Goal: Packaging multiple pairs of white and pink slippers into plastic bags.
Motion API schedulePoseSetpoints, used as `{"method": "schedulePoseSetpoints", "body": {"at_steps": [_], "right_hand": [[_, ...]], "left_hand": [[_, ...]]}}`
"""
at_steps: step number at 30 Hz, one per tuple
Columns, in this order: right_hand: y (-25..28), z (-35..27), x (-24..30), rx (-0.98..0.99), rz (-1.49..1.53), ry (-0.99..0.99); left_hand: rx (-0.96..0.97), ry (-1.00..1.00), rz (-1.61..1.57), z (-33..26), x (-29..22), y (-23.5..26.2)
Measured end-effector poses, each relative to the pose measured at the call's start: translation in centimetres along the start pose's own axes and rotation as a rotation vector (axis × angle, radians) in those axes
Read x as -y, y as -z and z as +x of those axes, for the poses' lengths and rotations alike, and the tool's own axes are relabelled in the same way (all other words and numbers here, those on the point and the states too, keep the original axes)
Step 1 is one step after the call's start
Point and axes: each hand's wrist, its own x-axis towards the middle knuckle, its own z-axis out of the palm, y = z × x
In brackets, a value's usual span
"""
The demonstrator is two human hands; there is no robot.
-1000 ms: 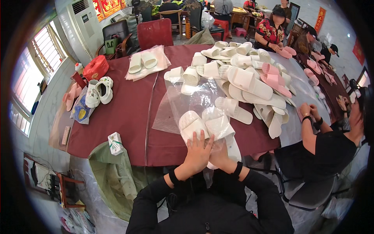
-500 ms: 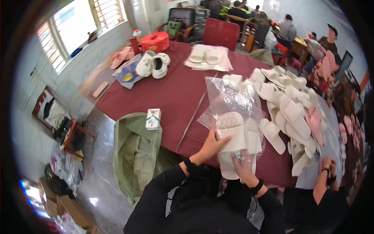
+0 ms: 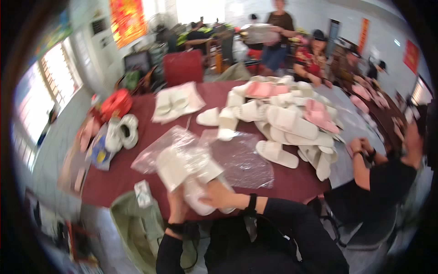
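A pair of white slippers sits partly inside a clear plastic bag just above the near table edge. My left hand grips the pair from its left side, the fingers partly hidden. From the right, my right hand is closed on the slippers and the plastic, somewhat smeared by motion. Another clear plastic bag lies flat on the dark red table just right of the pair. Beyond it spreads a heap of white slippers, with pink slippers among them.
White slippers on plastic lie at the table's far side. White clogs and a red package sit on the left. A small white box stands near an open green sack. A co-worker's arm is at the right.
The view has swung to the right. The slippers in their bag have turned and tilted, and the flat bag lies more exposed beside them. Both hands still hold the pair.
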Motion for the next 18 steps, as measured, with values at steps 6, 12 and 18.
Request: {"method": "schedulePoseSetpoints", "body": {"at_steps": [6, 12, 18], "right_hand": [[7.5, -1.5, 2.0, 0.212, 0.391, 0.091], [12.2, -1.4, 1.6, 0.066, 0.396, -0.019], [18.4, -5.0, -1.7, -0.079, 0.198, -0.111]], "left_hand": [[0.177, -0.053, 0.118, 3.4, -5.2, 1.6], [0.154, -0.027, 0.028, 9.1, -6.0, 5.4], [0.071, -0.219, 0.061, 12.5, -7.9, 9.5]]}}
